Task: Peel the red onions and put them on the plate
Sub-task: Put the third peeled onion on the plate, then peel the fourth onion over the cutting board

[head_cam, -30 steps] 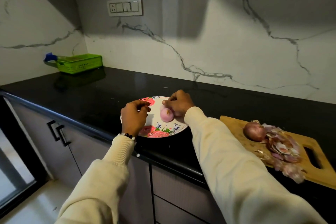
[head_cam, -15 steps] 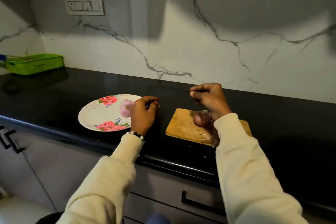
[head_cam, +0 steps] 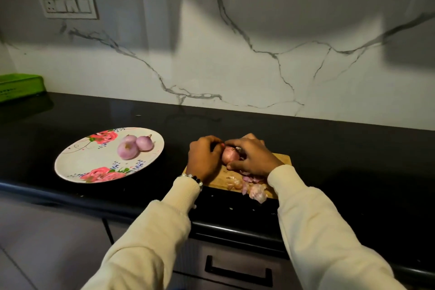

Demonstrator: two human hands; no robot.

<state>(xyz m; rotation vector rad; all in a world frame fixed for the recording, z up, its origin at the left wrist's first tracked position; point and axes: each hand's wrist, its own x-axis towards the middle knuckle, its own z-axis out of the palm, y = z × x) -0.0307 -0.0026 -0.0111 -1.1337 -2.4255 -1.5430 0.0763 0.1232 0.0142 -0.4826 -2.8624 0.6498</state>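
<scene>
Both the left hand [head_cam: 204, 160] and right hand [head_cam: 253, 158] grip an onion [head_cam: 229, 154] between them over the board [head_cam: 281, 159], plate [head_cam: 70, 162] further left

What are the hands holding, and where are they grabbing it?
An onion over the board: the left hand cups its left side, the right hand wraps its top and right.

It was a home kitchen: black countertop [head_cam: 329, 148], marble-veined backsplash [head_cam: 235, 66], switch panel [head_cam: 69, 6], drawer handle [head_cam: 237, 273] below.
</scene>
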